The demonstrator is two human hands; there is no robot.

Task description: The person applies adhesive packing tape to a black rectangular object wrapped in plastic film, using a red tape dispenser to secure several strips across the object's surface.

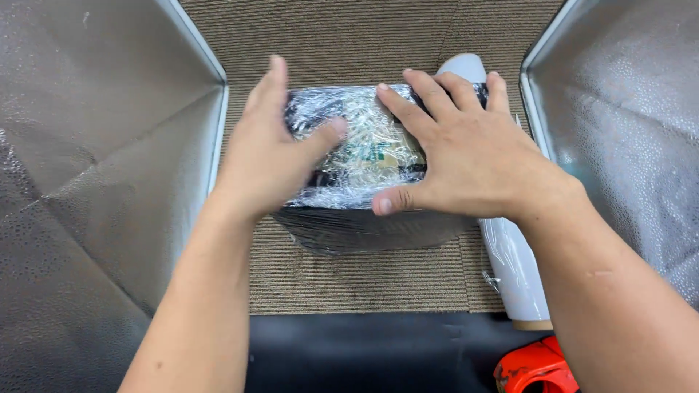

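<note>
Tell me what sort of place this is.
Probably a packing area: a box wrapped in clear plastic film on ribbed brown carpet, a grey roll of stretch film beside it, and silvery insulated panels either side.

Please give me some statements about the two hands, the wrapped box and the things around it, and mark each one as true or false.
1. Both hands rest on the wrapped box. True.
2. The box is covered in brown paper. False: clear plastic film covers it.
3. A roll of film lies on the right of the box. True.
4. The box stands on a wooden table. False: it stands on ribbed carpet.
5. The left hand holds the orange tool. False: the tool lies untouched at the lower right.
6. The right hand lies flat, fingers spread. True.
</note>
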